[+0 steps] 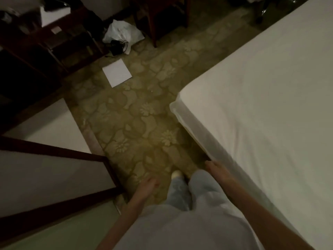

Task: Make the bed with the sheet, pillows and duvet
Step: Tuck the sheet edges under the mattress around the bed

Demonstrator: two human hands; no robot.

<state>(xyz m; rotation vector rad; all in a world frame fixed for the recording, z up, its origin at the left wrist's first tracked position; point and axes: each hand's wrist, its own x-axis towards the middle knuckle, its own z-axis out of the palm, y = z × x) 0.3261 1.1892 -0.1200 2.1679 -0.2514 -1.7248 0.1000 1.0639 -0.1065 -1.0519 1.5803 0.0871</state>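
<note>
- right hand [215, 170] down at the side edge of the bed [189, 127], fingers laid out fairly straight along the hanging sheet [261, 109], touching it, no real grip visible
- left hand [147, 185] hanging loose over the carpet [126, 112], fingers relaxed and a bit blurry, holding nothing
- sheet spread smooth over the mattress, up and to the right of the right hand, corner of the bed well ahead of it
- pale trousers [201, 188] and one light shoe [175, 175] between the two hands
- square of white paper [117, 73] on the carpet far ahead of the left hand, white plastic bag [122, 31] with a black cable thing [118, 46] further beyond
- dark wood furniture [54, 156] just left of the left hand
- no pillows or duvet in view, too dim to say more
</note>
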